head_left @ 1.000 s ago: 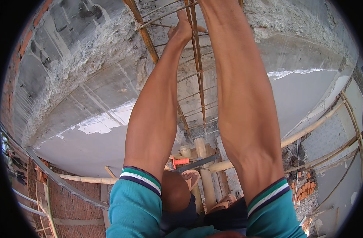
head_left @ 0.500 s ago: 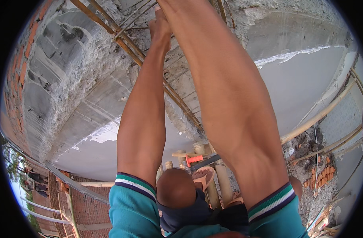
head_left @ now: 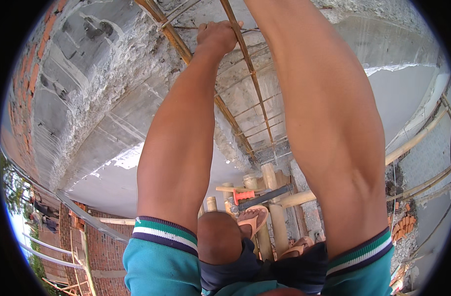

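Note:
My left hand [head_left: 217,37] is raised overhead, its fingers closed at a long rusty steel bar [head_left: 253,74], with the thumb side against it. Part of the fingers is hidden, so the exact grip shows only in part. Thin crosswise rods [head_left: 242,107] run between this bar and another long rusty bar [head_left: 183,49] to its left, forming a cage below the broken concrete. My right forearm [head_left: 329,108] reaches up past the top edge, and the right hand is out of view.
Rough concrete [head_left: 107,74] hangs close on the left. Below, sandalled feet [head_left: 257,217] stand on bamboo poles [head_left: 270,177]; an orange grip [head_left: 243,195] and a dark bar [head_left: 266,196] lie beside them. Stacked bricks [head_left: 404,228] sit lower right.
The long steel bar at my left hand has shifted right, apart from the other bar. My left hand has moved right and slightly down, and my right forearm has moved right.

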Motion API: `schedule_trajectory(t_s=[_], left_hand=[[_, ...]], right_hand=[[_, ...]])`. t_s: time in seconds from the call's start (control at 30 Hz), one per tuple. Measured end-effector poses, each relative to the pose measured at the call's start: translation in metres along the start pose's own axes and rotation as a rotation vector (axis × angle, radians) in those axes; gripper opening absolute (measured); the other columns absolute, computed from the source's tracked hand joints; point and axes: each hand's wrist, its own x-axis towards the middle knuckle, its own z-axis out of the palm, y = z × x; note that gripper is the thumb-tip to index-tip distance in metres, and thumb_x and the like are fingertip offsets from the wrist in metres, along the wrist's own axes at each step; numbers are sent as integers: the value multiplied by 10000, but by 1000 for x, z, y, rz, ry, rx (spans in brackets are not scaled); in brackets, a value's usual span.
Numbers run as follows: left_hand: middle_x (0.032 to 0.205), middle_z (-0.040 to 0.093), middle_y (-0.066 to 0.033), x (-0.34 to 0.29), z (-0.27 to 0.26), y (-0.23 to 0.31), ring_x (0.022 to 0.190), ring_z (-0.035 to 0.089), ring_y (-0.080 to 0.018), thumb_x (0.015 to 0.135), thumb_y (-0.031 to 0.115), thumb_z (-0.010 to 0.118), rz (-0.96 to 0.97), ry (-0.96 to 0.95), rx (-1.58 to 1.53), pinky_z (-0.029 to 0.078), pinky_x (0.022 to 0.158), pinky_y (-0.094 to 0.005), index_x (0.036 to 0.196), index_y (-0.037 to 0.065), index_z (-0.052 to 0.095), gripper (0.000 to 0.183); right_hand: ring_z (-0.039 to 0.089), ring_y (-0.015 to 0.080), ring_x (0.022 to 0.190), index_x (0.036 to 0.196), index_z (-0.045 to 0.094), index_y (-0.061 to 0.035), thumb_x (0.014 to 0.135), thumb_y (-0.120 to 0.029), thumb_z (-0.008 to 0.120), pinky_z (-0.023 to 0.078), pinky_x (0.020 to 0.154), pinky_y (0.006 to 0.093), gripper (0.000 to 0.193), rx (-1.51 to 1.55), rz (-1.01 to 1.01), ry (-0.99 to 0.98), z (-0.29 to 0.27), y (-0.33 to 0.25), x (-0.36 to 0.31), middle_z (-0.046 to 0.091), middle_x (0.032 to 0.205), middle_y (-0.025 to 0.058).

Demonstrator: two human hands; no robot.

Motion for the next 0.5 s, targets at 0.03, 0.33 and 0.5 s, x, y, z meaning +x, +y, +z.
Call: schedule_trajectory(t_s=[0.03, 0.33, 0.5], left_hand=[[1230, 716, -146, -3, -6, 1, 1249, 600, -298, 1081, 433, 373, 10, -44, 5, 330, 1152, -472, 1257, 119, 702, 487], [1299, 682, -183, -9, -13, 2, 1292, 595, -303, 1007, 166, 471, 96, -140, 92, 363, 1149, -494, 1208, 69, 692, 314], [1500, 535, -218, -65, -25, 18, 1396, 510, -383, 965, 109, 517, 105, 233, -46, 378, 1172, -543, 1268, -50, 649, 367]], right_hand=[[420, 159, 446, 1076, 591, -96, 1016, -321, 543, 335, 406, 392, 238, -22, -3, 19, -1, -1, -2, 465, 590, 8], [303, 109, 425, 961, 570, -125, 1027, -352, 548, 250, 405, 352, 237, -39, 8, 161, 8, -2, 2, 386, 568, -42], [305, 125, 420, 881, 556, -75, 1020, -325, 553, 253, 401, 340, 286, -4, -17, 19, 25, -10, -13, 404, 574, -17]])
